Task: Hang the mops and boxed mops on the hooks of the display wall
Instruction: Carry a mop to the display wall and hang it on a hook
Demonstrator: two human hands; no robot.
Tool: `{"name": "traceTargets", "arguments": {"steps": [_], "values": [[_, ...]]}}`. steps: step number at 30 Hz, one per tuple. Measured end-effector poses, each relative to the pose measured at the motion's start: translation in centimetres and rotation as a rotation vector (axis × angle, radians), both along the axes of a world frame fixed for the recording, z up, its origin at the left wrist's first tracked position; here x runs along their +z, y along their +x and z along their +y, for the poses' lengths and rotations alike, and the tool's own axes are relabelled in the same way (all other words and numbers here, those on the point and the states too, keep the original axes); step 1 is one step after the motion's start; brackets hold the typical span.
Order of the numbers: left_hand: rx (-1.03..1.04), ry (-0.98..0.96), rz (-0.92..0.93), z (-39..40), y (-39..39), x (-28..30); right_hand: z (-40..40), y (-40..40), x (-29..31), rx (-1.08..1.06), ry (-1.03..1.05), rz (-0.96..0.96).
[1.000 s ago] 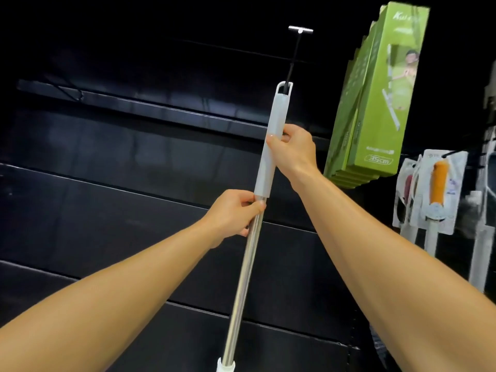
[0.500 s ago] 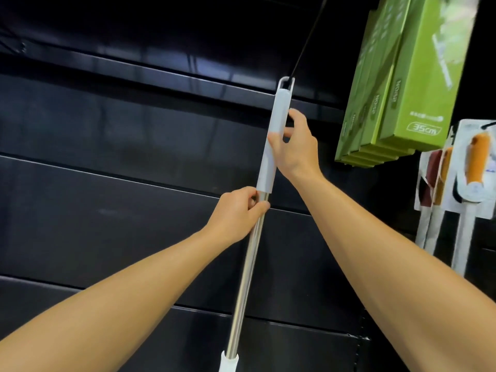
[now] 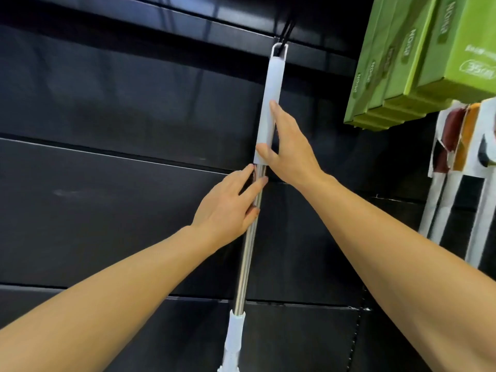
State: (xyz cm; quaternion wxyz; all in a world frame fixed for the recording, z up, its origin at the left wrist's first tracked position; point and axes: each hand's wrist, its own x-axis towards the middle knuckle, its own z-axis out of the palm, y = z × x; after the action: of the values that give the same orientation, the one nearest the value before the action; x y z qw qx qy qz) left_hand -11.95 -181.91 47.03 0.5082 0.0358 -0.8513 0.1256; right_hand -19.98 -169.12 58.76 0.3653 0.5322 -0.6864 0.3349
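On the black hook (image 3: pixel 285 36), the mop (image 3: pixel 269 108) hangs: matte grip, shiny steel pole.

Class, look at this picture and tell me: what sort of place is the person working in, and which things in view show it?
Most likely a shop aisle for cleaning goods. A dark slatted display wall carries a black wire hook, identical green cardboard boxes hang in a row, and carded mop handles hang beside them.

One mop (image 3: pixel 271 103) at centre, hanging loop on one black hook (image 3: pixel 285 36) at 12 o'clock. Four green boxed mops (image 3: pixel 418 57) stacked at 2 o'clock. At least three carded mops (image 3: pixel 461 140) at 3 o'clock; exact count unclear. Two hands: left hand (image 3: pixel 228 208), right hand (image 3: pixel 292 151).
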Motion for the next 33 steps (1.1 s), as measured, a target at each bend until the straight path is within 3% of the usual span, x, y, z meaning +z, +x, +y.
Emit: {"name": "traceTargets", "arguments": {"steps": [11,19,26,33], "values": [[-0.044,-0.053,-0.001,-2.4,-2.2,-0.8,-2.3,-3.0,-1.4,-0.007,-0.041,0.012],[-0.026,0.011,-0.047,-1.6,-1.7,-1.1,-1.4,-1.7,-2.9,-0.102,-0.032,-0.015],[0.003,0.111,-0.011,1.4,-0.7,-2.2,6.0,-0.9,-8.6,-0.362,0.169,-0.040],[-0.101,0.205,-0.213,10.5,1.1,-7.8,18.4,3.0,-17.4,-0.540,0.374,-0.143]]}}
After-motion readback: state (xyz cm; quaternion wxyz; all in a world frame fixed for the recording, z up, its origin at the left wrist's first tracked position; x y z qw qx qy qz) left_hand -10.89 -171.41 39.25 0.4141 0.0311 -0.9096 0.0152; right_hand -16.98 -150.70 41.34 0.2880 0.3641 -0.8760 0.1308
